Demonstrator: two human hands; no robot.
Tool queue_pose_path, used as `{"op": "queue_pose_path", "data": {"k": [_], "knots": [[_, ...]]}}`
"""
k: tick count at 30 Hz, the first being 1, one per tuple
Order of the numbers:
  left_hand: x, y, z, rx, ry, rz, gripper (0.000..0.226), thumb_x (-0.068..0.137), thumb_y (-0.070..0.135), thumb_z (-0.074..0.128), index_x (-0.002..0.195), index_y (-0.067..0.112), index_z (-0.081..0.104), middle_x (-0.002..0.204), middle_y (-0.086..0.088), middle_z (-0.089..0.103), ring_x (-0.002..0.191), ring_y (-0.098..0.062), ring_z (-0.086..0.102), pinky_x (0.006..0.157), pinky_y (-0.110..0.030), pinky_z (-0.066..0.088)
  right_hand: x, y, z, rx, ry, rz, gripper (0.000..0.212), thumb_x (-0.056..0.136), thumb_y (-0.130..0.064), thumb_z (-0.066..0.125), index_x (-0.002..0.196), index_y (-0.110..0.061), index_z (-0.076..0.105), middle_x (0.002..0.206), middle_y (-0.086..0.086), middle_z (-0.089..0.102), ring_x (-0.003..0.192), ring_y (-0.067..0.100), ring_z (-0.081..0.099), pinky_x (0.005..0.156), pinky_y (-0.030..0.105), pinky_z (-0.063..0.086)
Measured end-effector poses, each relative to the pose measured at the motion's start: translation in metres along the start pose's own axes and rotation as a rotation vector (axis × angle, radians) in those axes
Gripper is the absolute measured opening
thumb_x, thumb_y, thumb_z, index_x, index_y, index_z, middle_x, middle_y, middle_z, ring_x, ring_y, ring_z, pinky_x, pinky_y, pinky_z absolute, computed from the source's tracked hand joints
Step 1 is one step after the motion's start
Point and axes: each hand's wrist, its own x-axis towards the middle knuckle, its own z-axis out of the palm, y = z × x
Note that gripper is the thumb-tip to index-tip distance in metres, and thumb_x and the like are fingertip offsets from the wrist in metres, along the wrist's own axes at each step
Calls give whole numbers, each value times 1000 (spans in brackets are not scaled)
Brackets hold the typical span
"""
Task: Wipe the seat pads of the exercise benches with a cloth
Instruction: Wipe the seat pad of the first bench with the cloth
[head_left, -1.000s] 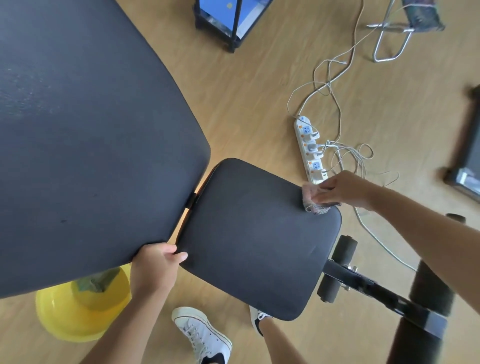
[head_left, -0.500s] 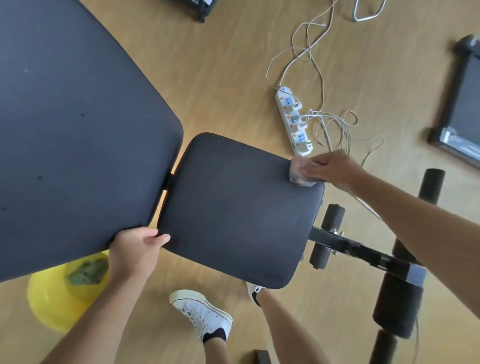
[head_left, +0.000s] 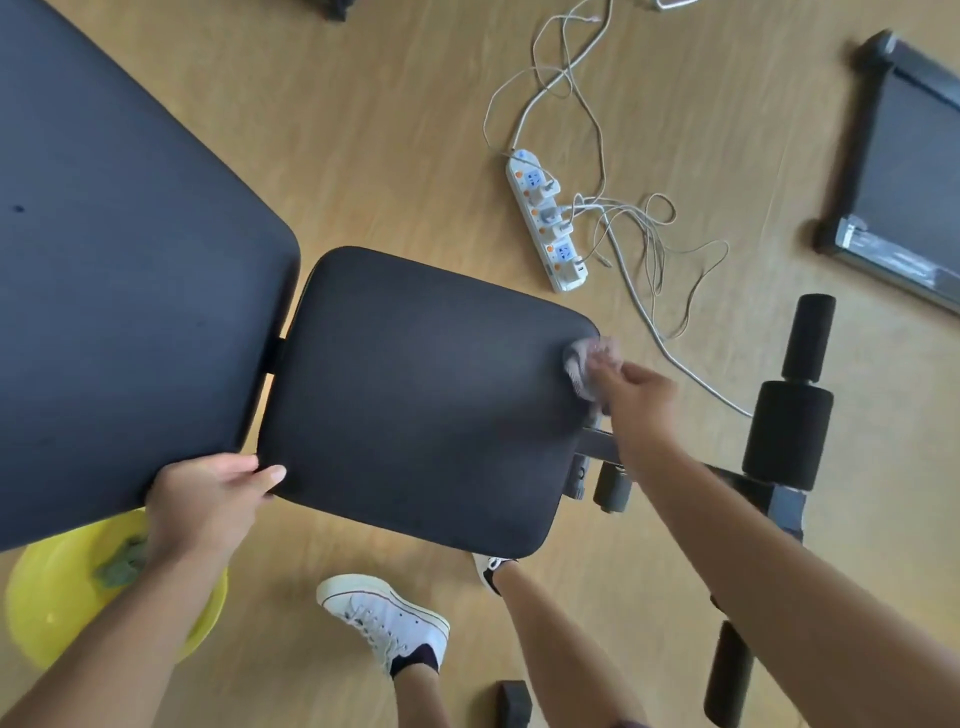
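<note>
we look down on a black seat pad (head_left: 415, 400) with a larger black back pad (head_left: 114, 270) just beside it on the left, a narrow gap between them. our right hand (head_left: 641, 392) is clenched around a pale cloth (head_left: 587, 364) and presses it against the far right corner of the seat pad, at its edge. our left hand (head_left: 208, 499) grips the near edge where the two pads meet, thumb lying on the seat pad's corner. below the back pad a yellow basin (head_left: 47, 597) sits on the wooden floor (head_left: 363, 130) with a green rag (head_left: 122, 566) in it. a white power strip (head_left: 548, 218) with tangled white cables (head_left: 623, 223) lies on the floor beyond the seat pad. black foam rollers (head_left: 789, 431) stand to the right. a white shoe (head_left: 387, 618) shows below the pad.
</note>
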Motion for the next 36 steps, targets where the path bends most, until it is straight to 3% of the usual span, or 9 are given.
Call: {"op": "queue_pose_path", "data": {"k": [5, 9, 12, 16, 21, 28, 31, 33, 36], "knots": [[0, 3, 1, -14, 18, 8, 39, 79, 11, 86, 114, -1, 74, 81, -7, 73, 73, -29, 75, 84, -48, 62, 13, -5, 21, 46, 162, 34, 59, 81, -50, 78, 76, 7, 61, 68, 7, 42, 65, 17, 34, 63, 30, 30], [1, 1, 2, -11, 16, -5, 37, 77, 10, 87, 111, 0, 75, 77, -3, 73, 76, -29, 77, 89, -53, 61, -79, 70, 32, -25, 81, 160, 55, 92, -27, 76, 59, -14, 34, 60, 3, 28, 60, 17, 26, 53, 29, 23], [3, -1, 2, -2, 29, 2, 36, 75, 14, 89, 107, 4, 77, 74, 6, 73, 78, -29, 78, 88, -55, 61, -119, 101, 23, -116, -58, 188, 45, 93, -17, 75, 64, -10, 41, 61, 9, 32, 60, 18, 27, 45, 25, 20], [4, -2, 4, -3, 25, 15, 36, 76, 15, 89, 107, 2, 77, 73, 3, 73, 78, -30, 78, 88, -55, 61, -47, 50, 1, -149, -2, 8, 59, 86, -44, 75, 64, 1, 44, 59, 8, 38, 59, 17, 33, 59, 31, 27], [6, -3, 3, 0, 44, 9, 35, 74, 17, 90, 104, 5, 77, 86, -9, 77, 81, -33, 78, 88, -53, 61, 18, -37, 13, -30, 108, -151, 46, 92, -32, 75, 64, -6, 50, 60, 4, 32, 61, 18, 26, 54, 30, 18], [2, 3, 2, 27, 49, -21, 32, 75, 16, 89, 103, 6, 78, 82, -10, 77, 74, -29, 78, 85, -52, 62, -129, 105, 33, 60, 57, 313, 53, 87, -29, 76, 80, 19, 55, 64, 11, 41, 66, 18, 37, 55, 31, 26], [-1, 5, 1, 29, 44, -5, 34, 78, 14, 87, 108, 2, 76, 87, -13, 77, 71, -29, 78, 84, -51, 63, -170, 127, 57, 252, 68, 567, 43, 90, -31, 79, 74, 8, 68, 54, 7, 65, 64, 22, 53, 59, 27, 39], [-2, 6, 1, 29, 39, 1, 34, 78, 13, 87, 109, 2, 76, 88, -13, 77, 70, -28, 78, 83, -50, 63, -182, 113, 70, 430, 149, 647, 25, 98, -23, 74, 83, -3, 74, 93, 21, 81, 82, 32, 65, 62, 23, 47], [-3, 6, 0, 32, 46, 6, 34, 78, 15, 87, 108, 3, 77, 85, -11, 77, 71, -27, 77, 84, -49, 63, -201, 76, 100, 606, 72, 681, 30, 110, -11, 52, 134, 3, 63, 139, 29, 62, 124, 49, 55, 56, 5, 47]]}}
